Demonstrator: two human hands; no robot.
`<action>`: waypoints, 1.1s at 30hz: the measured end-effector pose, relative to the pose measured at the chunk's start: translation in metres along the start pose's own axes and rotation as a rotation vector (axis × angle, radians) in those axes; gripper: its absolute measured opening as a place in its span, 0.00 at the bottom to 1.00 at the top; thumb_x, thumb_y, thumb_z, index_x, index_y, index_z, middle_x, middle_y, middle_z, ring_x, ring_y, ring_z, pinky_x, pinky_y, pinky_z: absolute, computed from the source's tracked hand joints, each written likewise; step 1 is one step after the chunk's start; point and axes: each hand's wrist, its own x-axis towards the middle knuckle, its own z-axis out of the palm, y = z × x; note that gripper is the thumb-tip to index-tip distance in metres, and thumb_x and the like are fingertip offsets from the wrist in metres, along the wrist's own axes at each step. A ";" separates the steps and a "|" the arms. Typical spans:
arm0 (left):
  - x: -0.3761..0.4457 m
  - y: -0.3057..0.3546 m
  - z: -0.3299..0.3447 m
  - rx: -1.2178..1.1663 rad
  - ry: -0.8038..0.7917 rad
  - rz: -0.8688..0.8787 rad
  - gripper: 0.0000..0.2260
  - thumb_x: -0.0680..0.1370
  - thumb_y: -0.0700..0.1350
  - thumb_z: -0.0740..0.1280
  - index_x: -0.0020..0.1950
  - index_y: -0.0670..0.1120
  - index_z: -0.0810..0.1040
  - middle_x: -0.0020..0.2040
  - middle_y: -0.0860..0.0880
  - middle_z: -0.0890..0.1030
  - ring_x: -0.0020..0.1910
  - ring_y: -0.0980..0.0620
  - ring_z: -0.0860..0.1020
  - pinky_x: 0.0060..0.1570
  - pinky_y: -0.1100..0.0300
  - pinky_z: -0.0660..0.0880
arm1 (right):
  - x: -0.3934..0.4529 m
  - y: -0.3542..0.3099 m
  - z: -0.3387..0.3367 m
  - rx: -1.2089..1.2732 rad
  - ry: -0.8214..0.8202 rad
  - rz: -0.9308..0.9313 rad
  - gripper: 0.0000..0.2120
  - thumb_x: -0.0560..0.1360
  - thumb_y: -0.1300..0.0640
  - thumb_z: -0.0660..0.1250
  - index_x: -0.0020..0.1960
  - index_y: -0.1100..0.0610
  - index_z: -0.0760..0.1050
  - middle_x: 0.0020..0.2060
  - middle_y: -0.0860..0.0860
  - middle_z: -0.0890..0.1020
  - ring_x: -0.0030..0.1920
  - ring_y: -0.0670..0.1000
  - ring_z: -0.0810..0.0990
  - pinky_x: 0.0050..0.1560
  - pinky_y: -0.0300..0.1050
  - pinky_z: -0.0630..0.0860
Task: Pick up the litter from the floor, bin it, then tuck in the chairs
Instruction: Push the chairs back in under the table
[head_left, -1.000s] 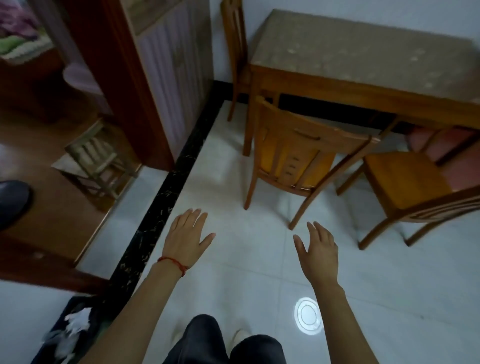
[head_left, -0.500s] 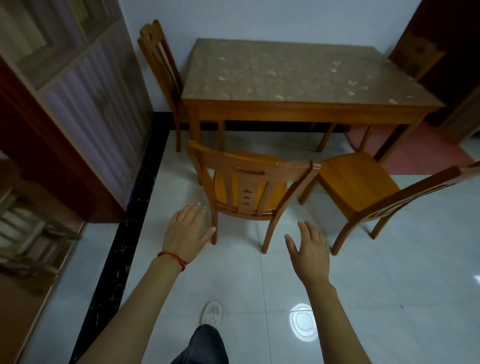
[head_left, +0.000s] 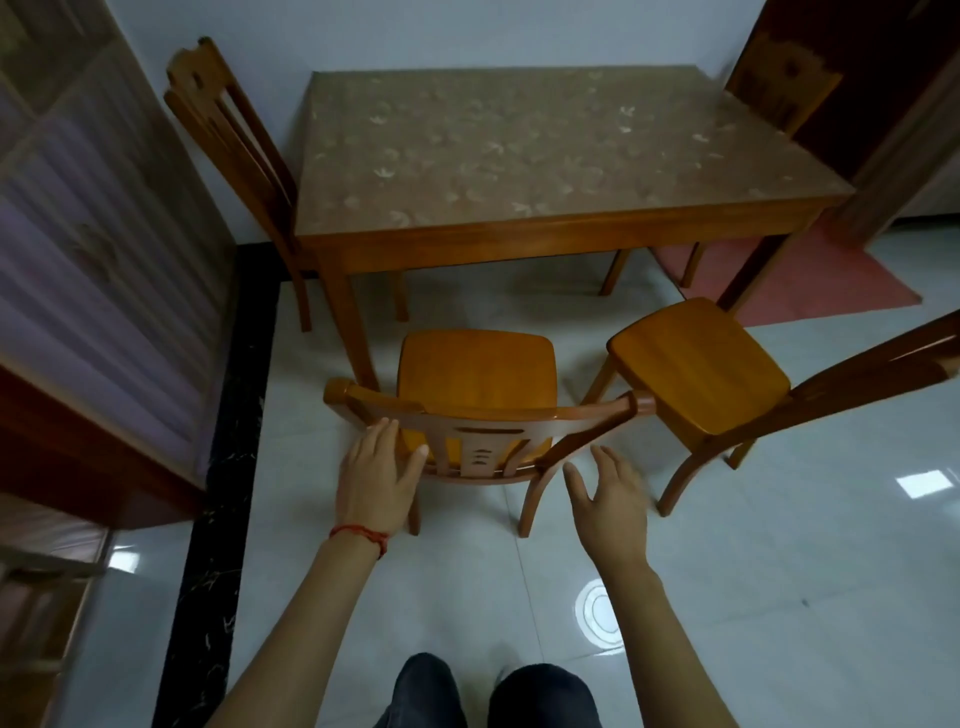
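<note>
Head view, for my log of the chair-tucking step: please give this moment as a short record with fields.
stage: reaching for the near chair, not yet tucked
left hand: open, fingers at the chair's backrest, no grip closed
right hand: open, short of the backrest
near chair: seat clear of the table, facing it
second chair: on the right, pulled out and angled
third chair: at the table's left end
floor: no litter visible
</note>
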 end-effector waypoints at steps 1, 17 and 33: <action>0.004 0.003 0.002 -0.080 0.008 -0.085 0.24 0.78 0.52 0.60 0.70 0.40 0.65 0.69 0.39 0.68 0.68 0.42 0.64 0.66 0.49 0.61 | 0.006 -0.003 0.001 0.078 -0.020 0.061 0.24 0.76 0.45 0.60 0.66 0.58 0.68 0.64 0.56 0.75 0.63 0.56 0.72 0.63 0.54 0.69; 0.058 0.032 0.028 -0.575 0.204 -0.573 0.17 0.73 0.52 0.69 0.49 0.39 0.78 0.46 0.44 0.80 0.46 0.46 0.77 0.41 0.61 0.69 | 0.072 -0.033 0.028 0.569 -0.031 0.417 0.17 0.74 0.46 0.64 0.46 0.61 0.78 0.40 0.54 0.82 0.39 0.51 0.79 0.36 0.39 0.71; 0.100 0.069 0.062 -0.594 0.341 -0.567 0.14 0.72 0.51 0.71 0.41 0.40 0.78 0.38 0.47 0.78 0.38 0.50 0.75 0.37 0.61 0.68 | 0.148 -0.016 0.017 0.596 -0.025 0.327 0.12 0.73 0.50 0.67 0.39 0.59 0.77 0.31 0.50 0.79 0.33 0.46 0.78 0.34 0.38 0.72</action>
